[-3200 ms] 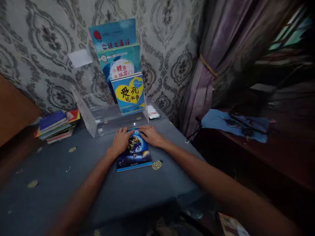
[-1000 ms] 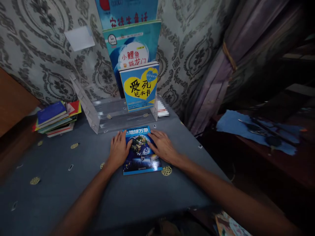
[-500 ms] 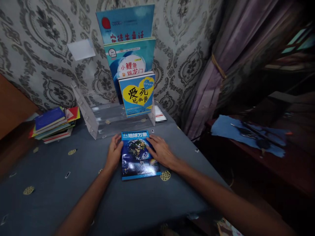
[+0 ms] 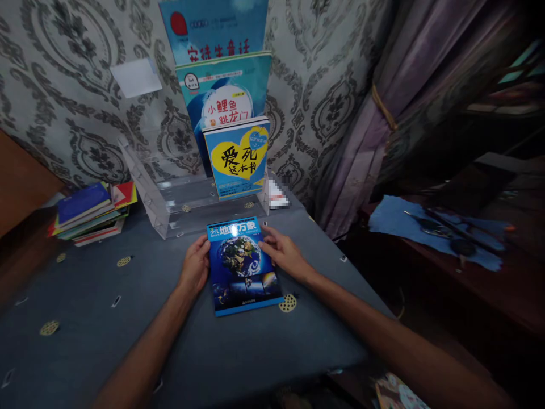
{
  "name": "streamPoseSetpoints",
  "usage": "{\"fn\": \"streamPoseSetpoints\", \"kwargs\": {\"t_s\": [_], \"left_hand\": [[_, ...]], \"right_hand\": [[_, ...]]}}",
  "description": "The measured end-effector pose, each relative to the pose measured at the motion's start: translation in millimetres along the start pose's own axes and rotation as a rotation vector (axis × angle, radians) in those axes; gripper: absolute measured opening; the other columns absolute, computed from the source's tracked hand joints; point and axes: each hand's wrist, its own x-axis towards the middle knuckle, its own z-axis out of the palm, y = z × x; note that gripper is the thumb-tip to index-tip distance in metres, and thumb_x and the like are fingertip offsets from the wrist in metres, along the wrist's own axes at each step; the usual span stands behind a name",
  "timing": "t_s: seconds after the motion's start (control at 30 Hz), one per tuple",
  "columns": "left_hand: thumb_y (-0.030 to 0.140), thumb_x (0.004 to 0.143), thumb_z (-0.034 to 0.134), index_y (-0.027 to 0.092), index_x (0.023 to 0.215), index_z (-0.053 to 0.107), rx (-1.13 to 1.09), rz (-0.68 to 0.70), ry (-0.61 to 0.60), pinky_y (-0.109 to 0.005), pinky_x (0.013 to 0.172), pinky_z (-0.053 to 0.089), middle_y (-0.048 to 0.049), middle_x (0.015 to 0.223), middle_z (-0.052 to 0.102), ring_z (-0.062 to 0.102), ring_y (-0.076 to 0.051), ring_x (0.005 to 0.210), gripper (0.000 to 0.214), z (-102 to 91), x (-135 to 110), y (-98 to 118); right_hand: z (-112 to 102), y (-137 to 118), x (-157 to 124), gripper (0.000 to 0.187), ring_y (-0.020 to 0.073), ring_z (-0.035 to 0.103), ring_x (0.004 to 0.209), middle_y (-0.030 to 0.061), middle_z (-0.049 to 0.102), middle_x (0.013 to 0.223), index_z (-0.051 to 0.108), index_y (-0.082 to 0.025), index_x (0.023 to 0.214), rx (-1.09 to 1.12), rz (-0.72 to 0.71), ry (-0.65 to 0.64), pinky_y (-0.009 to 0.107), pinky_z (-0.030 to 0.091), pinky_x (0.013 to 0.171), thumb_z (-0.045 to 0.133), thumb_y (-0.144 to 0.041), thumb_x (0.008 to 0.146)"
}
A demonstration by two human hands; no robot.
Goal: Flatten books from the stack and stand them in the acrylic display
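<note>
Our left hand (image 4: 195, 267) and right hand (image 4: 284, 255) have slid off the cover and now pinch both side edges of the earth book (image 4: 243, 267) (flat on the desk (image 4: 106, 329), near the clear rack (image 4: 170, 204)).

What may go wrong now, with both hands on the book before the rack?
The left hand and right hand grip the earth book only at its side edges; the glossy cover may slip.
Its top edge lies close to the rack; a push forward may bump it and topple the heart book standing in it.
</note>
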Motion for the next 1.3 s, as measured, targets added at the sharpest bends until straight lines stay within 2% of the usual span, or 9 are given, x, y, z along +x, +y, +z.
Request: {"fn": "streamPoseSetpoints", "kwargs": {"t_s": [0.1,0.2,0.3,0.57,0.83,1.13,1.3], "left_hand": [[0.033,0.072,0.082,0.015,0.1,0.072,-0.024,0.005,0.001,-0.03,0.085,0.057,-0.0056,0.094,0.078,0.074,-0.021,0.091,0.034,1.9,-0.9,-0.6],[0.033,0.073,0.082,0.015,0.099,0.073,-0.032,-0.008,0.004,-0.03,0.085,0.057,-0.0056,0.094,0.078,0.074,-0.021,0.092,0.033,4.8,-2.7,0.8],[0.034,0.073,0.082,0.016,0.097,0.073,-0.034,-0.027,0.003,-0.032,0.085,0.058,-0.0055,0.093,0.079,0.074,-0.023,0.094,0.031,7.4,-4.5,2.7],[0.036,0.074,0.082,0.016,0.098,0.073,-0.028,-0.045,0.02,-0.034,0.093,0.056,-0.0069,0.1,0.079,0.072,-0.025,0.105,0.032,8.1,-3.5,0.7],[0.036,0.073,0.084,0.017,0.097,0.075,-0.043,-0.049,0.048,-0.031,0.093,0.054,-0.0054,0.099,0.079,0.072,-0.023,0.101,0.032,6.3,-2.0,-2.4],[0.027,0.079,0.079,0.017,0.102,0.074,-0.052,-0.089,0.075,-0.025,0.083,0.053,-0.0037,0.097,0.078,0.071,-0.016,0.086,0.026,0.9,0.9,-3.0],[0.03,0.078,0.081,0.016,0.102,0.074,-0.03,-0.081,0.055,-0.025,0.078,0.053,-0.0028,0.092,0.077,0.069,-0.015,0.081,0.029,2.4,-0.9,-1.9]], "right_hand": [[-1.8,-1.2,2.8,0.044,0.0099,0.047,0.044,-0.0064,0.056,0.06,0.065,-0.016,0.12,0.246,0.11,-0.088,0.021,0.039,0.042,0.063,-0.047,0.088],[-4.4,-5.3,3.8,0.038,0.0079,0.042,0.043,-0.0082,0.049,0.055,0.066,-0.018,0.099,0.364,0.145,-0.114,0.02,0.033,0.04,0.07,-0.051,0.081],[-6.1,-9.5,3.2,0.038,0.0075,0.04,0.043,-0.0077,0.048,0.055,0.064,-0.019,0.091,0.385,0.162,-0.128,0.021,0.032,0.041,0.072,-0.053,0.078],[-6.0,-8.9,2.1,0.032,0.0082,0.042,0.043,-0.0062,0.049,0.057,0.068,-0.018,0.097,0.36,0.147,-0.137,0.022,0.032,0.042,0.068,-0.048,0.085],[-4.8,-5.4,4.2,0.036,0.007,0.04,0.043,-0.0082,0.047,0.055,0.062,-0.019,0.091,0.356,0.144,-0.13,0.02,0.032,0.04,0.069,-0.053,0.081],[-5.5,-3.0,4.1,0.032,0.0071,0.04,0.044,-0.0074,0.048,0.057,0.062,-0.019,0.093,0.37,0.138,-0.146,0.023,0.03,0.042,0.068,-0.049,0.085],[-4.6,-3.3,4.0,0.031,0.0071,0.039,0.044,-0.0075,0.048,0.057,0.062,-0.019,0.092,0.368,0.135,-0.15,0.023,0.031,0.043,0.067,-0.049,0.085]]}}
